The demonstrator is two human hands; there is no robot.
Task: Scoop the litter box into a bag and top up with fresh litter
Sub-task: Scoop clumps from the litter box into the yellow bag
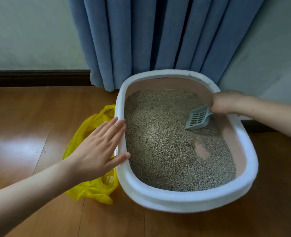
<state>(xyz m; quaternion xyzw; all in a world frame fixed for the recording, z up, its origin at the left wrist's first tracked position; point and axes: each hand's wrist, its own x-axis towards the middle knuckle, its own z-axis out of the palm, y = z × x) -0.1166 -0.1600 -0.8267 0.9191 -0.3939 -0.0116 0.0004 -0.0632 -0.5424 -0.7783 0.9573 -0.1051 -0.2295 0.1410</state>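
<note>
- The left hand (97, 149) lay flat with fingers straight and close together, fingertips (120, 123) at the box's left rim, thumb spread apart toward the litter.
- The right hand (226, 101) curled its fingers round the handle of the scoop (198, 118) at the box's far right wall; the handle itself was hidden in the fist.
- The scoop, pale blue plastic with a slotted bed, tilted downward, its front edge touching the litter.
- The box (189, 200), an oval tub with a thick white rim and a pink inner wall, sat on the floor before the curtain.
- The litter (161, 144), grey-beige and granular, covered most of the bottom; one pink bare patch (202, 150) showed near the right side.
- The bag (90, 189), thin crinkled yellow plastic, lay on the floor just left of the box, partly beneath the left hand.
- The floor (30, 134) was glossy brown wood planking catching a glare.
- A blue pleated curtain (150, 35) hung behind, flanked by a pale wall (25, 31) with a dark skirting board (38, 77).
</note>
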